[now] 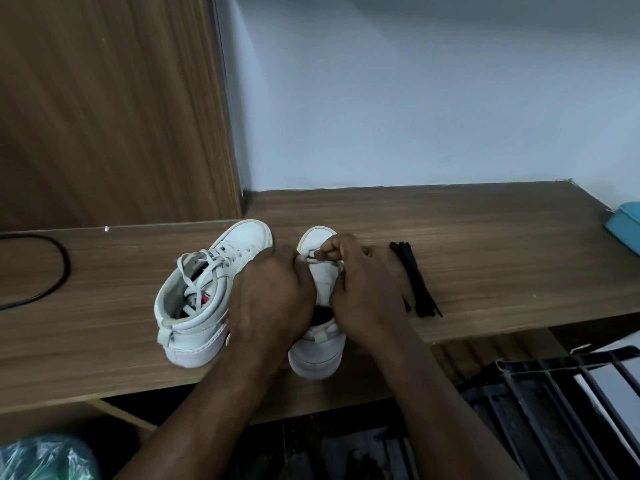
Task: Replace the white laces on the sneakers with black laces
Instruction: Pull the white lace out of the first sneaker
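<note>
Head view, two sneakers [204, 306], left hand [273, 296] gripping unlaced sneaker [320, 355], right hand [367, 292] pinching black lace [313, 259], one spare lace bundle [414, 278]

— Can you make out the white leather sneaker on the right [317, 355]?
— Barely. The left hand [273, 299] covers one flank and the right hand [367, 292] the other; only toe, tongue and heel show.
— And the thin black lace [313, 259]?
— A sliver by the front eyelets, pinched in the right fingers. Which eyelet it passes through is too small to tell. Whatever the left fingertips hold is hidden under the knuckles.
— The bundle of black laces [415, 282]?
— Its left side slips behind the right hand. The teal plastic box [625, 225] is cut off by the right edge and the black cable [52, 271] by the left. The green plastic bag [45, 459] in the corner is blurred and cropped.
</note>
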Motion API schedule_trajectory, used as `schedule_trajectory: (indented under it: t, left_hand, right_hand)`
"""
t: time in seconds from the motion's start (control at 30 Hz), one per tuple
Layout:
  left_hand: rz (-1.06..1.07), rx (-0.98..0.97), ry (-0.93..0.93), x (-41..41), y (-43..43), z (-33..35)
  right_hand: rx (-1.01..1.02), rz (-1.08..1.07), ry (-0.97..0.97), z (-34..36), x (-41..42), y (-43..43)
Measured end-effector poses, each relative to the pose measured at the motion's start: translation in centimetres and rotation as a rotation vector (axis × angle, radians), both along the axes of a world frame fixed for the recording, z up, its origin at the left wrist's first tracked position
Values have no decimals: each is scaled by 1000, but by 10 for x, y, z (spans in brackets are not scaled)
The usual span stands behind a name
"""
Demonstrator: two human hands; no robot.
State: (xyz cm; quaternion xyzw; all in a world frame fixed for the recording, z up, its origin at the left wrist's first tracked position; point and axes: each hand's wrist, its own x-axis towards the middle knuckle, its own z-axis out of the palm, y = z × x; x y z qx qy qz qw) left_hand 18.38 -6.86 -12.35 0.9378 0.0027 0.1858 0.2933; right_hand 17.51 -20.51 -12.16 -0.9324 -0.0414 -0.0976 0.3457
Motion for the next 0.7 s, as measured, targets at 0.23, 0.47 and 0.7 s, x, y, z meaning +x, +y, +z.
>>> schedule_trajectory:
  t: [0.23,0.47,0.7]
  left_hand:
    - [23,-72,-29,-3,-2,-5]
    - [81,-180,-66,-3,-1,-15]
    - [73,-167,-70,-2,2,-17]
  right_hand:
    - [-54,-14,53,-2,5,6]
    - [-47,-135,-57,-16,10,3]
    - [1018,-195,-33,-18,13,6]
